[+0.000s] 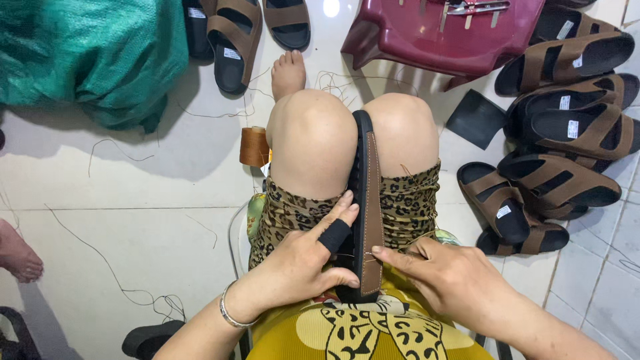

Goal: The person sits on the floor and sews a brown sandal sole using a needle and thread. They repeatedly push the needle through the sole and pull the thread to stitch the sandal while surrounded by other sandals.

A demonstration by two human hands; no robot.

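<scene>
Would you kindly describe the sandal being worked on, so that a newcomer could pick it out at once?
Start at the person's two bare knees in the middle of the picture. Clamped on edge between them is a sandal with a black sole and a brown strap, with the left hand and right hand at its near end. Unlike the finished brown sandals piled on the tiled floor to the right, it stands upright.
</scene>
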